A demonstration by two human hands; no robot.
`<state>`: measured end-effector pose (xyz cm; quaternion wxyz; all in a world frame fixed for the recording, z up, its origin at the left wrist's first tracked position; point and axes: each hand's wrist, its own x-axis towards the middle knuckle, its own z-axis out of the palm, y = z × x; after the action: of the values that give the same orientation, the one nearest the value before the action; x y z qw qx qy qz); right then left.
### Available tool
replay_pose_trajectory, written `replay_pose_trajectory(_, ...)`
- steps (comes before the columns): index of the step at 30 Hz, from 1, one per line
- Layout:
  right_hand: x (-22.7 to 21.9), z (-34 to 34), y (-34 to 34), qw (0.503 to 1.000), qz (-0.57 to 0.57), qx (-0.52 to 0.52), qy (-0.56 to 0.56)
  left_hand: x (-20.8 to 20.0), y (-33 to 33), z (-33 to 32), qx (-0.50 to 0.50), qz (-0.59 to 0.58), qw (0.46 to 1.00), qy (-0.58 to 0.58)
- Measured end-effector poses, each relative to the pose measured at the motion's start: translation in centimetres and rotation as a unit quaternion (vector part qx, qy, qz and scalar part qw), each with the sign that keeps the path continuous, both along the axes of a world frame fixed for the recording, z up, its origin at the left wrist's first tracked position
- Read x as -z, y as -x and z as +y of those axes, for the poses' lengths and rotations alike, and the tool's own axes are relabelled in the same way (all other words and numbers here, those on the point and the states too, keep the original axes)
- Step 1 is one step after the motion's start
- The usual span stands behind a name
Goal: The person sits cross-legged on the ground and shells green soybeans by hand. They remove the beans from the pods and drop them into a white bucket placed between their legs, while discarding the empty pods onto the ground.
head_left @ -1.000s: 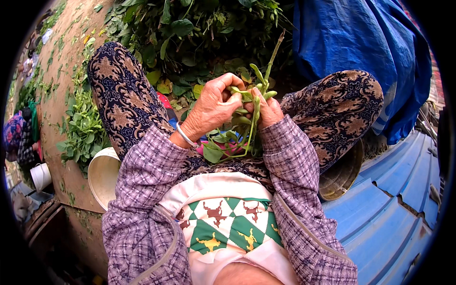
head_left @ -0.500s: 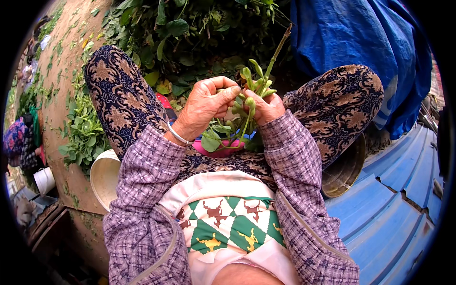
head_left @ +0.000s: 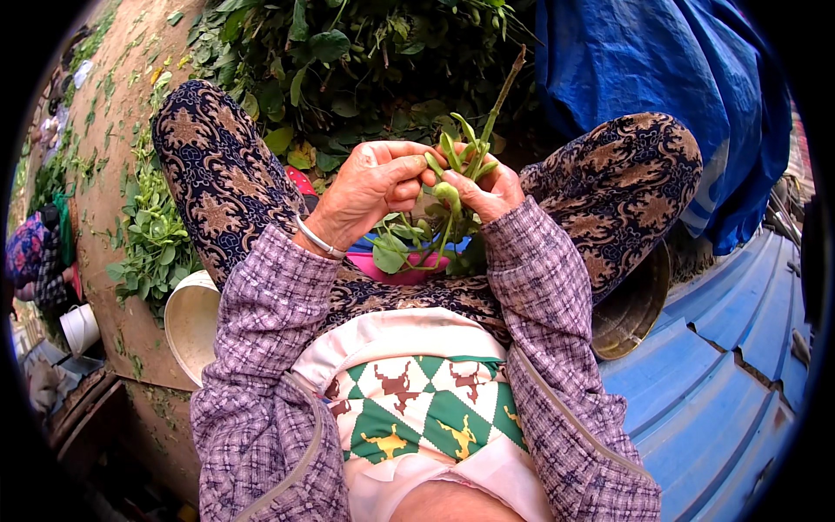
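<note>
A leafy bean stalk (head_left: 501, 97) with plump green pods rises between my two hands, its bare end slanting up to the right. My right hand (head_left: 491, 193) is closed around it, thumb against the pods. From the left, my left hand (head_left: 367, 190), with a pale bangle at the wrist, pinches a green pod (head_left: 434, 164) between thumb and fingertips. Leaves (head_left: 391, 250) and thin stems of the stalk hang below my hands. Under them, between my legs, part of a pink container (head_left: 370, 264) shows, with something blue beside it; the hands and leaves cover much of it.
A heap of cut leafy plants (head_left: 348, 78) lies ahead, and more greens (head_left: 156, 230) lie on the left. A white bucket (head_left: 193, 324) stands by my left leg, a metal tub (head_left: 635, 326) by my right. Blue tarpaulin (head_left: 644, 87) and blue corrugated sheeting (head_left: 696, 391) take up the right.
My left hand has shifted slightly, its fingertips now pinching a green pod next to the right thumb. The stalk has tilted and moved a little left in my right hand.
</note>
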<state>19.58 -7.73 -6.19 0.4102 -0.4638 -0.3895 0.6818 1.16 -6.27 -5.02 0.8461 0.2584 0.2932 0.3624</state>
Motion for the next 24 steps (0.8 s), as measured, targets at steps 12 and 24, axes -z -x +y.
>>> replay_pose_trajectory(12,-0.2,0.0,0.1,0.992,0.114,-0.053,0.009,-0.8,-2.0,-1.1,-0.099,0.013,0.994,-0.034)
replay_pose_trajectory(24,-0.1,0.1,0.5,0.998,0.038,-0.024,-0.042,-0.1,-1.0,-0.5,-0.025,0.122,0.988,-0.091)
